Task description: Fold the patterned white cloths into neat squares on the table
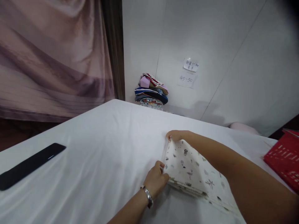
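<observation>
A white cloth [193, 169] with small printed figures lies folded in several layers on the white-covered table, its near part running out of view at the bottom right. My left hand [156, 179], with a silver bracelet [148, 197] at the wrist, pinches the cloth's near left corner between thumb and fingers. At the far left corner, my right hand [175, 135] is closed on the cloth's edge. The right forearm crosses over the cloth's right side and hides part of it.
A black flat object [30, 165] lies at the left of the white table cover [105, 149]. Folded fabrics [151, 90] are stacked by the wall beyond the far edge. Something red [285, 158] sits at the right. A pinkish curtain [56, 56] hangs at the left; paper notes [187, 79] are on the wall.
</observation>
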